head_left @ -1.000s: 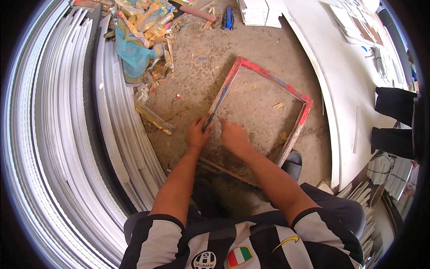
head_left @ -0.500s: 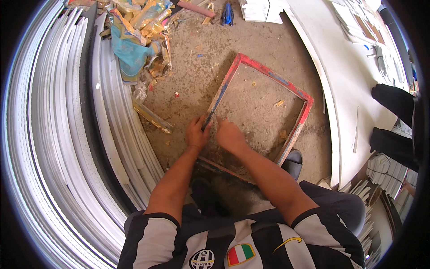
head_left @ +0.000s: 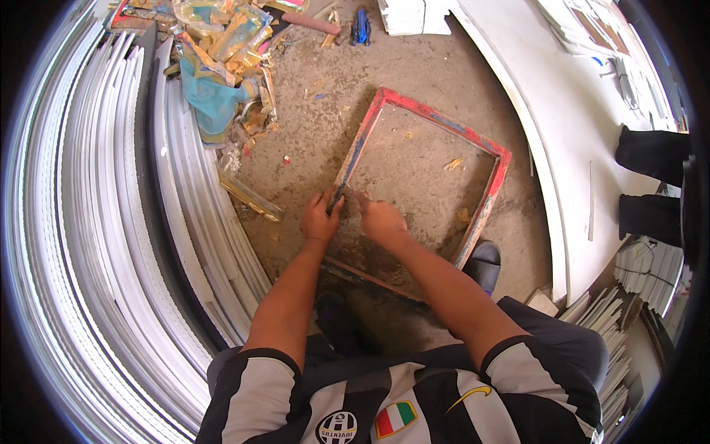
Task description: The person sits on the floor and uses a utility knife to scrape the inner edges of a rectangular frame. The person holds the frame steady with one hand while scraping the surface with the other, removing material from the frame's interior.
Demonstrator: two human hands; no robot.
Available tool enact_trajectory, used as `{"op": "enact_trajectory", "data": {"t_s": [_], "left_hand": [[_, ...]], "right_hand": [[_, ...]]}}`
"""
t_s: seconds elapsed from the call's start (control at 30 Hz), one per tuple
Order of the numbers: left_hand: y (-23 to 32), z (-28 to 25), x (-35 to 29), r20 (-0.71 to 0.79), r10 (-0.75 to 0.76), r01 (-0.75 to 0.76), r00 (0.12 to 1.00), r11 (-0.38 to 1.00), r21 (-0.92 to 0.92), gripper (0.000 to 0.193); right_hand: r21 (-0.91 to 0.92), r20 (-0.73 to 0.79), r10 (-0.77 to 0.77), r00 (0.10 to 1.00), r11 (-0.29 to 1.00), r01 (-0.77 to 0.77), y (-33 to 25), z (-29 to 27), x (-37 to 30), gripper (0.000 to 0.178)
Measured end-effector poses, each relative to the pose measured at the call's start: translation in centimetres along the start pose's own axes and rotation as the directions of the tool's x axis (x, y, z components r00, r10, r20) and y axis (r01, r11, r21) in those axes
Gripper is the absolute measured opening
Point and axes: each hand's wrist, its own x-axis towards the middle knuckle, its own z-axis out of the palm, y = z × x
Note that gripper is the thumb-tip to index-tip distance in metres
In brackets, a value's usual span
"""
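A rectangular frame (head_left: 446,123) with worn red and blue paint stands tilted above the floor in front of me, its lower side dark. My left hand (head_left: 319,216) is wrapped round the frame's left side, fingers closed on the dark stretch of it. Just inside that same side is my right hand (head_left: 381,221), closed, with its fingertips reaching to the frame's edge. Whatever the right fingers hold, if anything, is too small to make out. Bare floor shows through the frame's opening.
White sheets (head_left: 81,222) stand stacked on edge along my left. Crumpled scraps and a blue cloth (head_left: 211,96) lie at the far left, near a blue tool (head_left: 361,28). A large white board (head_left: 562,148) is at right, beside another person's dark-clothed legs (head_left: 651,155). My sandal (head_left: 484,266) touches the floor.
The whole view has shifted slightly, so the frame and the floor things sit a little further left. Both hands keep their places at the frame's left side, with the right fingertips slightly moved.
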Motion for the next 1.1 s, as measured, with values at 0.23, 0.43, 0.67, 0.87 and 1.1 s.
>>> {"op": "enact_trajectory", "data": {"t_s": [0.23, 0.43, 0.67, 0.87, 1.1], "left_hand": [[0.1, 0.0, -0.1, 0.002, -0.006, 0.006, 1.0, 1.0, 0.004, 0.045], [0.4, -0.2, 0.0, 0.003, -0.009, 0.009, 1.0, 0.998, 0.061, 0.048], [0.7, -0.6, 0.1, 0.063, -0.11, 0.107, 0.992, 0.993, 0.053, 0.047], [0.9, -0.4, -0.3, 0.027, -0.179, 0.178, 0.984, 0.984, 0.03, 0.046], [-0.1, -0.2, -0.5, -0.009, -0.08, 0.079, 0.997, 0.996, -0.029, 0.043]], "right_hand": [[0.734, 0.186, 0.065, 0.98, 0.655, -0.183, 2.0, 0.5, 0.8, 0.043], [0.703, 0.177, 0.004, 0.984, 0.699, -0.129, 3.2, 0.3, 1.0, 0.045], [0.766, 0.613, -0.082, 0.786, -0.183, -0.616, 3.0, -1.4, 0.5, 0.051], [0.423, 0.035, -0.019, 0.999, 0.906, 0.003, 0.7, -1.2, -0.7, 0.043], [0.165, -0.05, -0.026, 0.998, 0.986, 0.034, -2.2, -1.0, -1.7, 0.04]]}}
